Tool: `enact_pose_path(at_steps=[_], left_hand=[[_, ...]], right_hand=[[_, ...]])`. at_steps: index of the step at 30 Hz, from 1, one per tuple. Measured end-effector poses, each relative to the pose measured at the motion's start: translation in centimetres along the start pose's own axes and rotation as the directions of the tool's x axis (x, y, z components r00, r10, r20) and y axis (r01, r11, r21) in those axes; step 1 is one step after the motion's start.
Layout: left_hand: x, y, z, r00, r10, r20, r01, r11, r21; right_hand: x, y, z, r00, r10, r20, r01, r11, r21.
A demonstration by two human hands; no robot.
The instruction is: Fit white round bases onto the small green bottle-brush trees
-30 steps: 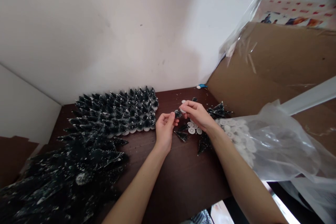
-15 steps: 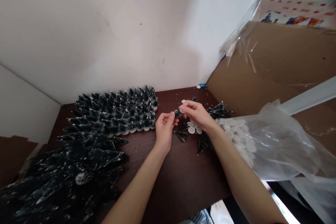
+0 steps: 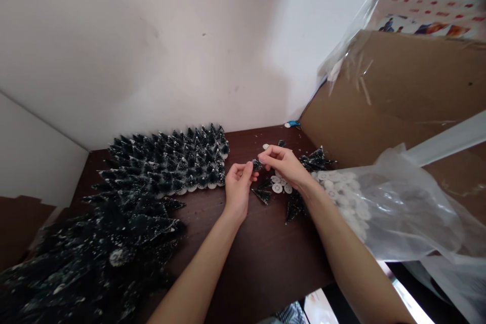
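Note:
Over the dark wooden table (image 3: 261, 258), my left hand (image 3: 237, 187) pinches a small dark green frosted miniature tree (image 3: 257, 164) by its tip end. My right hand (image 3: 285, 164) meets it from the right, fingers closed on a small white round base (image 3: 261, 160) at the tree's bottom. Loose white bases (image 3: 279, 186) and a few unmounted trees (image 3: 262, 194) lie just below my hands.
Rows of standing finished trees (image 3: 178, 162) fill the back left; a large heap of trees (image 3: 94, 248) lies nearer on the left. A clear plastic bag of white bases (image 3: 364, 202) opens from the right. A cardboard box (image 3: 398, 96) stands behind it. White wall behind.
Almost nothing: my hands stay together on the tree and base, with only slight finger shifts.

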State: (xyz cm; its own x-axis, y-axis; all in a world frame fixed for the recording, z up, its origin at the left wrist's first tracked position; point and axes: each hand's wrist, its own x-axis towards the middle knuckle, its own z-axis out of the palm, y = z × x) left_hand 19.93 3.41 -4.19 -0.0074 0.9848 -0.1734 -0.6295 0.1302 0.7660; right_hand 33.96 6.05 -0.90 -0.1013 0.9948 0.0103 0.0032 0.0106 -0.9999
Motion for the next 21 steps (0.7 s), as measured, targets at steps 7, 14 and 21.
enact_pose_path(at_steps=[7,14,21], left_hand=[[0.07,0.11,0.13,1.000,-0.009,-0.015,0.008,1.000,-0.010],[0.04,0.12,0.21,1.000,-0.009,-0.012,0.009,1.000,-0.014],[0.10,0.05,0.01,1.000,-0.009,-0.007,0.009,1.000,-0.016]], right_hand=[[-0.15,-0.30,0.03,1.000,0.002,0.008,-0.001,0.999,-0.040],[-0.09,-0.39,0.01,1.000,-0.003,0.000,0.003,1.000,-0.027],[-0.14,-0.27,-0.05,1.000,-0.011,-0.006,0.011,0.999,-0.037]])
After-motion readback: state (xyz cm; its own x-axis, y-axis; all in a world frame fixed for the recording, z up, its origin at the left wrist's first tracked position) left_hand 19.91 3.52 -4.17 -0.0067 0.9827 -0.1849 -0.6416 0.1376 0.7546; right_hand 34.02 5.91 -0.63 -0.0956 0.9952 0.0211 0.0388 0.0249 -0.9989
